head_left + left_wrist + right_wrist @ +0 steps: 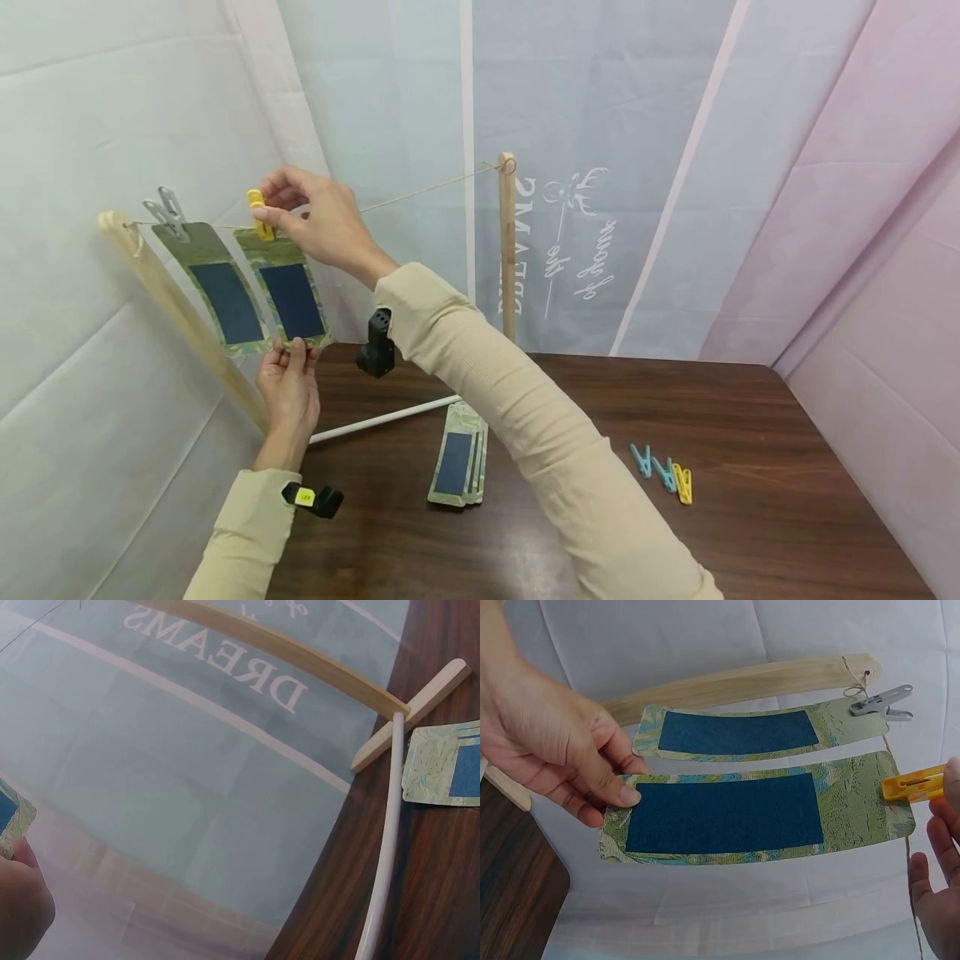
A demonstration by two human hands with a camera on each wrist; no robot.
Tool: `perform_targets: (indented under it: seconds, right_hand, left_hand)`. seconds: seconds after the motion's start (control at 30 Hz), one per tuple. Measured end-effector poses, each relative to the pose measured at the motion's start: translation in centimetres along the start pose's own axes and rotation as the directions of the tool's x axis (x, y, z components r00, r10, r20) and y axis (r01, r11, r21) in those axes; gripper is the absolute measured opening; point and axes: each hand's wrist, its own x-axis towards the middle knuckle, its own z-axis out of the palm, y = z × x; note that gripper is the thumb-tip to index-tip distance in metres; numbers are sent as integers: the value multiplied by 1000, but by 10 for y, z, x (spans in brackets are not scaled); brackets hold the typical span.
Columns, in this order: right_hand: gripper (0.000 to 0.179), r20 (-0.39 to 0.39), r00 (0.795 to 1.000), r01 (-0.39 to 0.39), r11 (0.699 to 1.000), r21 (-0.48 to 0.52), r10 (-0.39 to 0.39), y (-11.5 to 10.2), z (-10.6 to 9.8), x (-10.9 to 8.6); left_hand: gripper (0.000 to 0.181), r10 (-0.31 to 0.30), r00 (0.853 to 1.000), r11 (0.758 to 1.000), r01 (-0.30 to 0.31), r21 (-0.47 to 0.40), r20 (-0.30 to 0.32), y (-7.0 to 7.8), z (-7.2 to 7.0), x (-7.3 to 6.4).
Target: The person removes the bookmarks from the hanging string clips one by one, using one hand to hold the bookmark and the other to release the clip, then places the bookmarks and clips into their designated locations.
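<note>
A green patterned card with a dark blue panel hangs at the string, its lower end pinched between thumb and fingers of my left hand. At its upper edge my right hand pinches a yellow clothespin, whose jaws overlap the card's top beside the string. Next to it hangs a similar card, held on the string by a grey clothespin. The left wrist view catches only part of my left hand and a corner of the card.
Wooden posts hold the string at both ends, with a white rod low between them. A small stack of similar cards lies on the dark table. Two blue clothespins and a yellow one lie at the right.
</note>
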Motion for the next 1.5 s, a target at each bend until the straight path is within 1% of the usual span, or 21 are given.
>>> perform_targets:
  seconds: [0.27,0.5,0.8,1.07,1.2,1.33,1.5]
  right_hand:
    - [20,-35,999,1,1000,14,0,1,-3,-1]
    - [21,-96,995,18,1000,24,-15,3,-4,-1]
    - [21,-143,990,10,999,38,-5,6,-7,-4]
    - [24,-141,990,-11,1000,25,14,7,-7,-7]
    - [25,-134,990,-30,999,38,35,9,-6,-10]
    - [26,-123,991,-42,997,65,50,14,-7,-12]
    - [28,-133,990,-46,995,85,57,18,-9,-15]
  left_hand:
    - [11,13,1000,1000,-13,2,8,-2,-1,0]
    - [12,16,1000,1000,-16,-23,17,-3,-1,0]
    - [12,20,1000,1000,-20,14,23,-5,-2,0]
    - [13,-4,1000,1000,4,-16,4,-6,-2,1]
    - [14,-7,1000,1000,7,-8,6,-6,-2,1]
    - [13,-11,1000,1000,10,18,9,-7,-3,0]
    - [11,-10,1000,1000,9,21,29,-8,-5,-1]
